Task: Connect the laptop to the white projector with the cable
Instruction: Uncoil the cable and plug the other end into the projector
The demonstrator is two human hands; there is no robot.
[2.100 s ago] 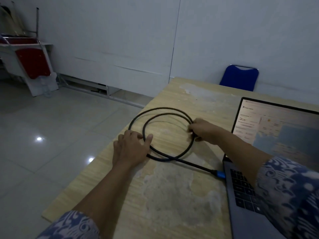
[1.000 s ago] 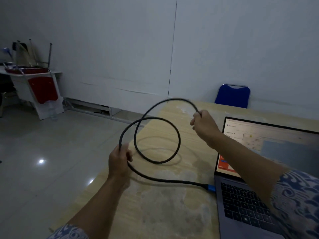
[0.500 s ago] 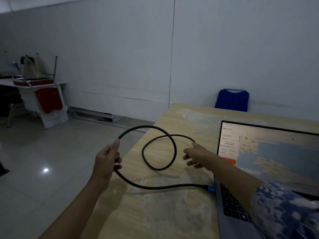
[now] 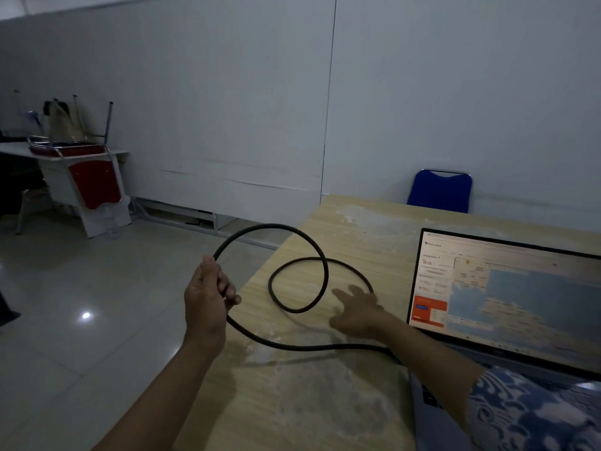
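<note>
A black cable (image 4: 294, 346) loops over the wooden table (image 4: 309, 402). My left hand (image 4: 208, 301) grips it off the table's left edge and holds one loop up in the air. From there the cable runs right toward the open laptop (image 4: 507, 288), where my right forearm hides its plug. My right hand (image 4: 357, 309) hovers open over the table with fingers spread, beside the lower loop and not holding it. No white projector is in view.
A blue chair (image 4: 440, 190) stands behind the table's far edge against the white wall. At the far left a red chair (image 4: 94, 180) hangs upside down on a white desk. Tiled floor (image 4: 81, 320) lies left of the table.
Both hands lifted the coiled cable off the table. My right hand then let go and dropped toward the tabletop, while my left hand kept its grip and moved left past the table's edge.
</note>
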